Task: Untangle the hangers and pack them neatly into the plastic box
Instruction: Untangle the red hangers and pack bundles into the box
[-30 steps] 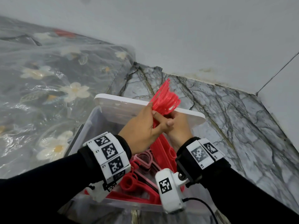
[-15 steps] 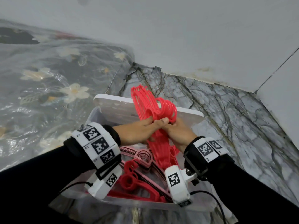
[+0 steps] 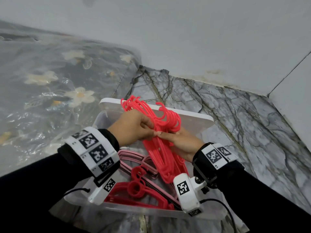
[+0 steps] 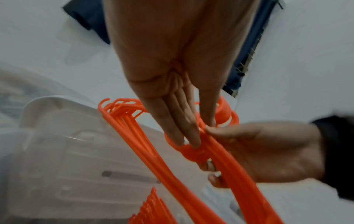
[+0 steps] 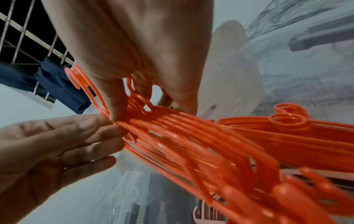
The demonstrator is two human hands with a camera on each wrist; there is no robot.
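Note:
A bundle of red hangers (image 3: 162,148) stands tilted over the clear plastic box (image 3: 134,209), hooks fanned up toward the lid. My left hand (image 3: 151,132) pinches the hanger necks (image 4: 193,150) from the left, thumb against fingers. My right hand (image 3: 168,134) grips the same bundle (image 5: 182,136) from the right, its thumb (image 5: 114,104) pressed on top and its fingers behind. The hands meet fingertip to fingertip. Inside the box lie a stack of red hangers (image 3: 139,190) and pink hangers (image 3: 133,158) beneath my wrists.
The white lid (image 3: 198,121) leans behind the box's far side. The box sits on a marble floor (image 3: 235,132) near a grey wall. A flowered plastic sheet (image 3: 50,91) covers the ground to the left.
The bundle has swung its hooks from upper right toward the left, and they have fanned into two groups. My left hand has moved from beside the bundle onto its necks.

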